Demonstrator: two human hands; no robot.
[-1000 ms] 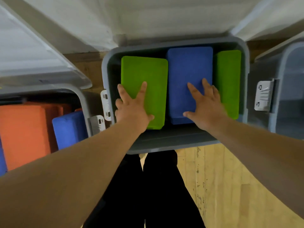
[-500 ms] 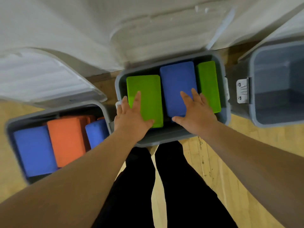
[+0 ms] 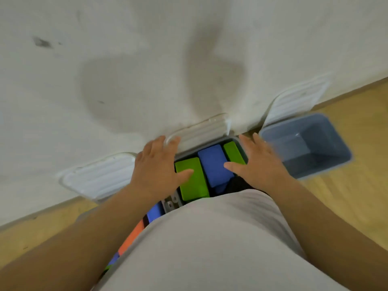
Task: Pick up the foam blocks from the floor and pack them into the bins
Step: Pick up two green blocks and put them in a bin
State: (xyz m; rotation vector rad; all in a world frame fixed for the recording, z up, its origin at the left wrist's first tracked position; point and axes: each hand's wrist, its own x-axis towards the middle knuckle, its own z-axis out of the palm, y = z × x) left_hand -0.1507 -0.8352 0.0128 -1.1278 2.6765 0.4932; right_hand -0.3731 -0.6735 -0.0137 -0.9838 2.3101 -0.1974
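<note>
The middle grey bin (image 3: 241, 143) holds a large green foam block (image 3: 192, 181), a blue foam block (image 3: 214, 162) and a narrower green block (image 3: 233, 152). My left hand (image 3: 156, 166) hovers with spread fingers over the bin's left edge, fingertips near the white lid (image 3: 201, 133) that leans on the wall. On the other side, my right hand (image 3: 260, 162) is spread flat above the bin's right edge. Neither hand holds anything. My shirt hides the bin's near part.
An empty grey bin (image 3: 327, 171) stands at the right with its lid (image 3: 298, 99) against the wall. Left of my body, a third bin shows blue (image 3: 155, 213) and orange (image 3: 132, 238) blocks; its white lid (image 3: 100, 177) leans on the wall. Wooden floor (image 3: 346, 206) surrounds the bins.
My view has risen and pulled back from the bin. Both hands lifted off the green and blue blocks and spread apart toward the bin's edges.
</note>
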